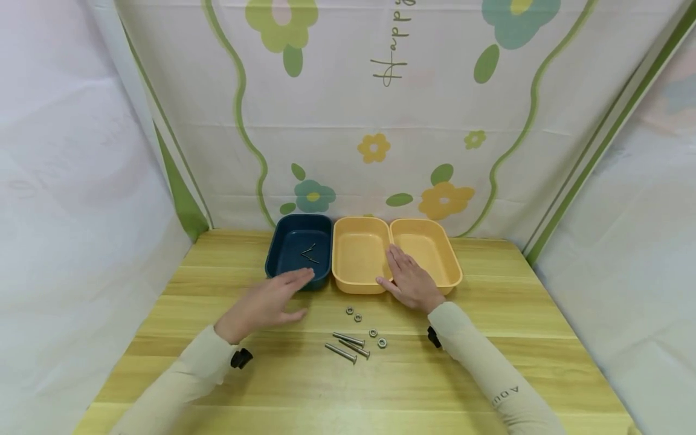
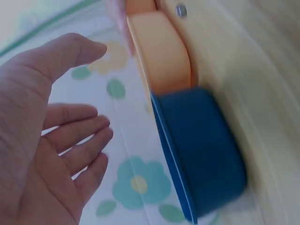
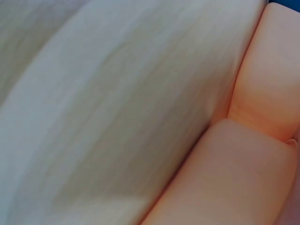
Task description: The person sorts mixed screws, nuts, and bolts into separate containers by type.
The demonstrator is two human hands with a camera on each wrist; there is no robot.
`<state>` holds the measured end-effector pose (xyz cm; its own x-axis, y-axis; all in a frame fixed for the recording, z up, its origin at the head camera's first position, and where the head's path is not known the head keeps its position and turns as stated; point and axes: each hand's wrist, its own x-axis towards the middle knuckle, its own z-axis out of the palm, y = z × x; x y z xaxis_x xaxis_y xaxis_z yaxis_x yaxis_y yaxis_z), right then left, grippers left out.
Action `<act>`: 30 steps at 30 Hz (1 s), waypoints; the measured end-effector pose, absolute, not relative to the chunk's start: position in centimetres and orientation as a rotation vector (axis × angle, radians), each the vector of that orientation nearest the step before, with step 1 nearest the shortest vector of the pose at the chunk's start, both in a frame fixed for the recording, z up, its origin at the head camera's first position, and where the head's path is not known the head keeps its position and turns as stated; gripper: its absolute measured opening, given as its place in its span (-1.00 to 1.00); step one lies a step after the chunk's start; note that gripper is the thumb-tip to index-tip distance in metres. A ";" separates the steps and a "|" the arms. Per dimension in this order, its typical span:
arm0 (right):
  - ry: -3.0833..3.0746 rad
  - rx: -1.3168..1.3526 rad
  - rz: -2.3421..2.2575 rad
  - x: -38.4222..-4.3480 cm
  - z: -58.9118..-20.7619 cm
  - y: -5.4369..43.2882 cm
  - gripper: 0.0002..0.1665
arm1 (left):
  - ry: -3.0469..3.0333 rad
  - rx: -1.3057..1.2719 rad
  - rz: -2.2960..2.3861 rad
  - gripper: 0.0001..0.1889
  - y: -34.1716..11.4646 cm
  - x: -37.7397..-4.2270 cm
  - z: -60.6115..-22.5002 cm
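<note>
In the head view my left hand (image 1: 265, 306) hovers by the near edge of a dark blue tray (image 1: 274, 241), fingers extended and thumb apart; the left wrist view shows its palm holding nothing. My right hand (image 1: 411, 284) is over the near part of two yellow trays, the middle tray (image 1: 348, 287) and the right tray (image 1: 454, 275), with straight fingers; whether it touches them I cannot tell. Thin dark metal pieces (image 1: 310, 258) lie inside the blue tray. Between the hands, three bolts (image 1: 340, 353) and several hex nuts (image 1: 373, 333) lie loose on the table.
The three trays stand side by side at the back of the wooden table (image 1: 304, 399). Behind them hangs a white cloth (image 1: 326, 109) printed with flowers, and white cloth also encloses the left and right sides.
</note>
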<state>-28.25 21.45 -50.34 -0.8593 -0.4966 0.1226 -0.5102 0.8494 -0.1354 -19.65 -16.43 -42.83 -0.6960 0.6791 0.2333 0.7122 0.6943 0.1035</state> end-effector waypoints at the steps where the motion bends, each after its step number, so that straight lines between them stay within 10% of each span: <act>1: -2.943 0.802 0.249 -28.2 -50.3 21.4 0.02 | -2.734 -1.161 -0.290 -0.21 -16.0 -19.4 -42.8; 30: -2.897 0.817 0.231 -28.3 -50.5 21.5 0.02 | -2.928 -1.521 -0.535 -0.82 -10.9 -18.3 -48.5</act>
<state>-28.34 21.48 -50.55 -0.8467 -0.5079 0.1584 -0.5266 0.8425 -0.1136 -18.30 -10.86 -48.50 -0.5699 0.8211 -0.0311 0.7570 0.5394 0.3688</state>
